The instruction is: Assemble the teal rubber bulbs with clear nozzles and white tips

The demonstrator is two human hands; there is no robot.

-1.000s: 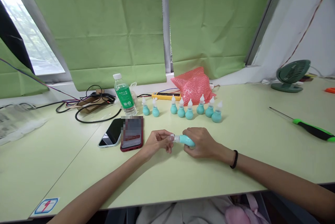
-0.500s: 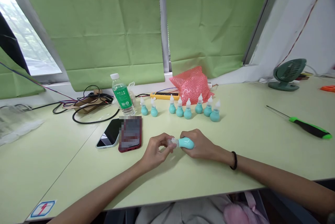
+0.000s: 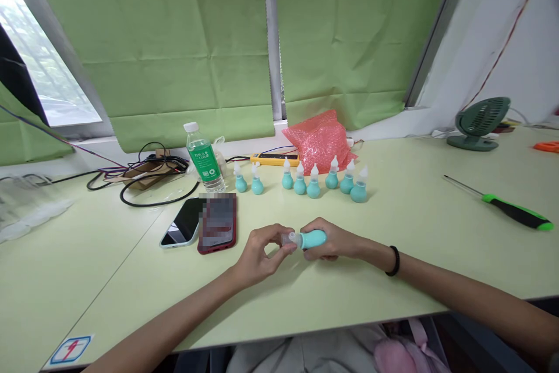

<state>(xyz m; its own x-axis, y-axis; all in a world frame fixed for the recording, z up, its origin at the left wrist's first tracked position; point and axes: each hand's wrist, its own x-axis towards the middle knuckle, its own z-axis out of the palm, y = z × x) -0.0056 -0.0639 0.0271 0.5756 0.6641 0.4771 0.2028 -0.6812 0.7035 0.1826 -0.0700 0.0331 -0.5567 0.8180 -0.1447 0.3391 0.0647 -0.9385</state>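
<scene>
Left hand pinches the clear tip at its three o'clock; right hand grips the bulb at its nine.

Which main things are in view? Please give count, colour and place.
Standing bulbs: 8, turquoise, behind hands
Held bulb: 1, turquoise, in hands
Phones: 2, blue and red cases, left
Bottle: 1, clear, behind phones
Bubble-wrap bag: 1, red, back centre
Device: 1, yellow, beside bag
Cables: several, mostly black, back left
Screwdriver: 1, green-black, right
Fan: 1, green, back right
Blinds: at least 2, green, back
Tabletop: 1, pale green, below
Sticker: 1, multicoloured, front left
Wristband: 1, black, right wrist
Left hand: 1, at bulb's tip
Right hand: 1, around bulb
</scene>
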